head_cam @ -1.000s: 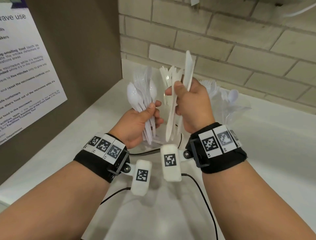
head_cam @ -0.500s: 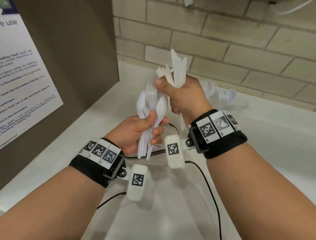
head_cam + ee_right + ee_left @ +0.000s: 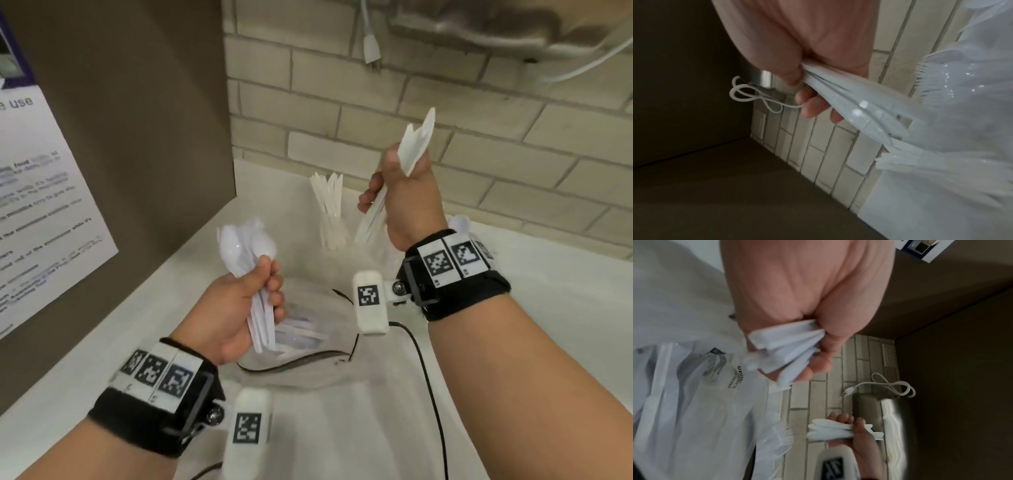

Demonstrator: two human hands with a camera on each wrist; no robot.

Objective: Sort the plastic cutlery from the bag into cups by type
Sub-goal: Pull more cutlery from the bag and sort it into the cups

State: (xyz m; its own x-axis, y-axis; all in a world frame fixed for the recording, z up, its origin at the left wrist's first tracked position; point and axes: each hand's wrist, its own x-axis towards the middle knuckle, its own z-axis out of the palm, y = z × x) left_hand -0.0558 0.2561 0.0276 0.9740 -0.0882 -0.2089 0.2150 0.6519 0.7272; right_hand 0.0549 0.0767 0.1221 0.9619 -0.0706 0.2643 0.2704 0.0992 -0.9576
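In the head view my left hand [image 3: 260, 291] grips a bunch of white plastic spoons [image 3: 246, 245] by the handles, bowls up, above the clear bag [image 3: 301, 337] lying on the counter. My right hand [image 3: 397, 192], higher and to the right, grips a bunch of white knives [image 3: 416, 144], blades up. Between the hands, by the wall, stands a clear cup with knives [image 3: 330, 212]. The left wrist view shows the spoon handles [image 3: 785, 352] in my fist and the printed bag [image 3: 694, 386]. The right wrist view shows the knife handles [image 3: 849, 100] in my fingers.
A clear cup of forks [image 3: 927, 78] stands by the brick wall behind my right wrist. A brown panel with a notice [image 3: 44, 205] walls the left side. A loose white plug and cord [image 3: 371, 51] hang above. Black cables [image 3: 428, 377] cross the white counter [image 3: 565, 325].
My hands have come apart: the right one rose up and right with the knives, the left one drew back and left with the spoons. The cup of knives now shows between them.
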